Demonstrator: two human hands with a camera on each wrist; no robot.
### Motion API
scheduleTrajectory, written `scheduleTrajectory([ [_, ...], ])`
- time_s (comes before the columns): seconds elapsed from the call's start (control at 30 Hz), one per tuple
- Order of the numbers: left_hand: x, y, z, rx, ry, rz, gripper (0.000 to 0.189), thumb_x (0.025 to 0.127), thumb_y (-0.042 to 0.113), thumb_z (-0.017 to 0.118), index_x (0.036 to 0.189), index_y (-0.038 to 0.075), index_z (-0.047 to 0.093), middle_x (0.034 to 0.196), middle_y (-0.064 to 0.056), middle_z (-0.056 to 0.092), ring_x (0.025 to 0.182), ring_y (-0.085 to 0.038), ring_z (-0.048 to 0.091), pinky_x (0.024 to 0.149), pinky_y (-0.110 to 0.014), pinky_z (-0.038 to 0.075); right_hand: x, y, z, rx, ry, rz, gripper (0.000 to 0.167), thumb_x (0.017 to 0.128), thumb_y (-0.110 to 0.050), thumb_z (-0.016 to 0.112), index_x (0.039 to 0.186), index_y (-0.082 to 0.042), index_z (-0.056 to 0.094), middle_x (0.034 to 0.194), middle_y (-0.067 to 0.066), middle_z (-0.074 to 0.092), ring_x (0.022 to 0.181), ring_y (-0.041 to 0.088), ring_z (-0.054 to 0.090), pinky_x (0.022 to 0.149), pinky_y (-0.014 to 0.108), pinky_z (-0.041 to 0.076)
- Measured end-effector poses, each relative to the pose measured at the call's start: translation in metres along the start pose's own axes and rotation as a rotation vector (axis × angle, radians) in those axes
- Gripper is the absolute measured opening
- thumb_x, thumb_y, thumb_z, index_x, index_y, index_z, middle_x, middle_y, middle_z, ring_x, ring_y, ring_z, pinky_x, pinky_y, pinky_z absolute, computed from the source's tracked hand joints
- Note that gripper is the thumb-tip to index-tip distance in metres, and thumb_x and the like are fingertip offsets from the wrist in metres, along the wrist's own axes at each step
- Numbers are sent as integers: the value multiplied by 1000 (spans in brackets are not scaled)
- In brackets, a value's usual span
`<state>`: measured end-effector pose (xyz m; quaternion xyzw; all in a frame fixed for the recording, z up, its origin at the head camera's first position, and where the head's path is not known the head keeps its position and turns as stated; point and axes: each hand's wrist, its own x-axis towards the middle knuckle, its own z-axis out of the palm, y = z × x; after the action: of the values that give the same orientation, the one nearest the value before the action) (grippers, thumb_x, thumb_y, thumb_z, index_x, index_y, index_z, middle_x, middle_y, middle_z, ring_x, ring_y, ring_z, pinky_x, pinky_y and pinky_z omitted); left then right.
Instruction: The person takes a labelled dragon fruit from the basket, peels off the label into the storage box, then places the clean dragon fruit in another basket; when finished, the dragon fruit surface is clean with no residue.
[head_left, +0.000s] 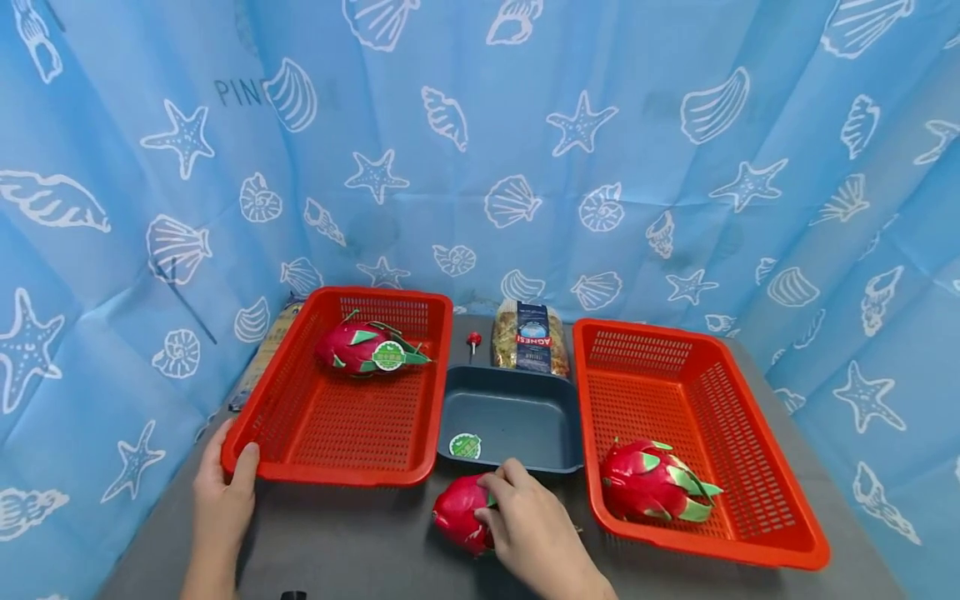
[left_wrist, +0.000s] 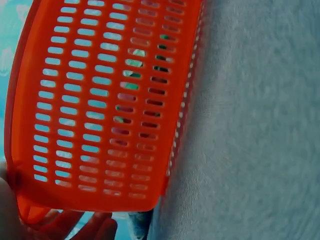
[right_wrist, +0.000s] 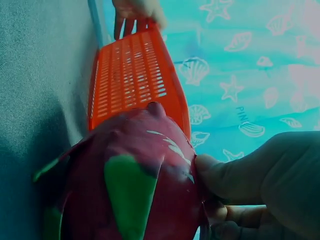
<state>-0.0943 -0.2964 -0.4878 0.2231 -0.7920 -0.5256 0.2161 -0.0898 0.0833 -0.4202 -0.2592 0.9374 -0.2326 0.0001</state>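
My left hand [head_left: 225, 487] grips the near left corner of the left red basket [head_left: 330, 475], thumb over the rim and fingers round the outer side. Inside that basket lies a dragon fruit [head_left: 352, 346] with a round green sticker. In front of the dark tray, my right hand [head_left: 528, 529] holds another dragon fruit [head_left: 459, 514] between thumb and fingers, its red tip pointing left. The right wrist view shows this dragon fruit [right_wrist: 130, 195] large, thumb against its side. A third dragon fruit [head_left: 652, 483] rests in the near left part of the right red basket [head_left: 787, 550].
Between the baskets stands a dark blue-grey tray [head_left: 517, 417] with a round green sticker [head_left: 465, 446] in its near left corner. Behind it are a bag of pasta [head_left: 531, 337] and a red lollipop [head_left: 474, 340]. Another package [head_left: 262, 354] lies left of the left basket. A blue curtain [head_left: 480, 150] surrounds the table.
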Motion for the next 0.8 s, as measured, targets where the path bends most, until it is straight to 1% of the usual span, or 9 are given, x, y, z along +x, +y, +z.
scheduleTrajectory([
  [0.07, -2, 3, -2, 68, 7, 46, 65, 104, 24, 55, 162, 8, 30, 155, -21, 42, 131, -38, 45, 95, -15, 42, 0, 2, 2, 23, -17, 16, 33, 89, -23, 82, 116, -7, 74, 96, -6, 55, 83, 5, 54, 71, 25, 56],
  [0.17, -7, 10, -4, 199, 86, 186, 67, 99, 17, 61, 158, 0, 34, 151, -28, 43, 133, -46, 42, 113, -38, 39, -1, 4, 2, 32, -24, 17, 33, 90, -26, 81, 117, -8, 74, 98, -6, 56, 84, 5, 55, 73, 25, 56],
  [0.27, -14, 24, -3, 287, 190, 375, 67, 90, 9, 69, 150, -6, 45, 143, -30, 47, 130, -50, 39, 107, -67, 32, -2, 5, 1, 25, -3, 20, 33, 89, -28, 82, 116, -9, 75, 97, -7, 56, 84, 4, 55, 72, 25, 56],
  [0.33, -22, 37, -1, 310, 224, 493, 63, 86, 8, 70, 145, -7, 51, 139, -31, 50, 127, -52, 41, 100, -69, 33, -4, 6, 1, 12, 28, 20, 34, 87, -30, 83, 114, -10, 76, 95, -7, 56, 82, 4, 54, 70, 24, 55],
  [0.4, -33, 52, 4, 276, 223, 607, 58, 83, 6, 72, 138, -7, 59, 135, -29, 55, 122, -49, 45, 98, -60, 37, -5, 7, 1, -1, 65, 17, 34, 85, -31, 85, 111, -11, 77, 93, -8, 56, 80, 3, 53, 67, 23, 54],
  [0.47, -49, 68, 10, 200, 156, 687, 53, 82, 3, 73, 134, -4, 64, 131, -24, 60, 119, -42, 50, 99, -45, 39, -6, 7, 2, -17, 102, 15, 32, 84, -32, 86, 106, -11, 77, 90, -9, 55, 77, 3, 51, 64, 22, 51],
  [0.6, -81, 97, 32, -2, -88, 791, 58, 77, -7, 77, 133, 6, 68, 127, -10, 65, 115, -22, 57, 95, -17, 41, -7, 9, 2, -27, 133, 32, 30, 82, -35, 87, 98, -13, 75, 86, -11, 51, 74, 3, 47, 60, 21, 47],
  [0.73, -100, 109, 57, -139, -347, 886, 59, 77, -10, 78, 131, 11, 69, 123, -5, 65, 100, -15, 63, 77, -19, 52, -7, 11, 3, -33, 144, 21, 30, 81, -37, 88, 95, -14, 75, 85, -11, 51, 74, 4, 46, 61, 21, 47],
  [0.8, -107, 109, 70, -149, -462, 872, 56, 80, -8, 78, 131, 14, 69, 123, -3, 65, 93, -12, 62, 69, -21, 53, -8, 12, 5, -38, 160, -1, 29, 81, -37, 88, 95, -14, 75, 86, -10, 52, 75, 4, 47, 62, 22, 48],
])
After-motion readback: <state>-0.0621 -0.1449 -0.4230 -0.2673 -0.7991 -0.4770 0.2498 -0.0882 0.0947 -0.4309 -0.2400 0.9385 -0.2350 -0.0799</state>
